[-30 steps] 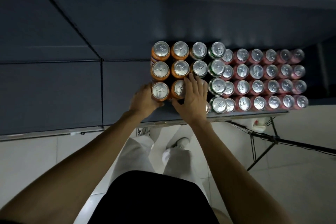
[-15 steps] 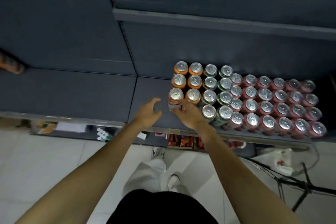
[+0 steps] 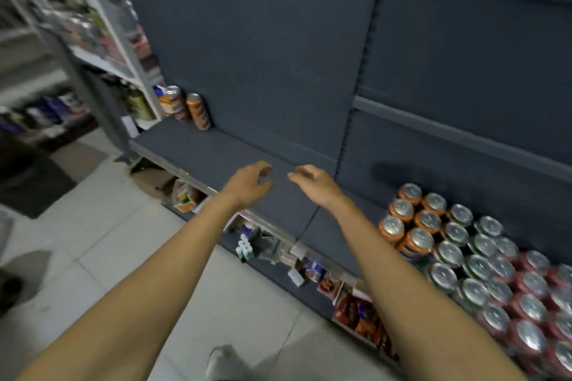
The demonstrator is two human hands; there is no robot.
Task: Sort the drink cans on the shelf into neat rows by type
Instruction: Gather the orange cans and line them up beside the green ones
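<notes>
Two bare hands hover over the long dark grey metal shelf (image 3: 216, 153), which runs from far left of them to well past the right hand. Both hold nothing: the left hand (image 3: 247, 184) has its fingers loosely curled with the thumb apart, and the right hand (image 3: 315, 184) has its fingers relaxed and drooping, close beside the left without touching it. To the right of the right hand, well apart from it, stands the packed block of upright drink cans, seen from above by their silver tops. Its largest part is the pink-red cans (image 3: 532, 309), farthest from the hands. Between those and the hands come the green cans (image 3: 478, 266), then the silver-grey cans (image 3: 456, 232), blurred so that their sides are hard to read. Nearest the right hand are the orange cans (image 3: 402, 210), six in two rows. Far to the left of the left hand, at the shelf's back corner, two lone cans stand side by side: an orange can (image 3: 198, 111) and a patterned orange-and-blue can (image 3: 173, 102).
</notes>
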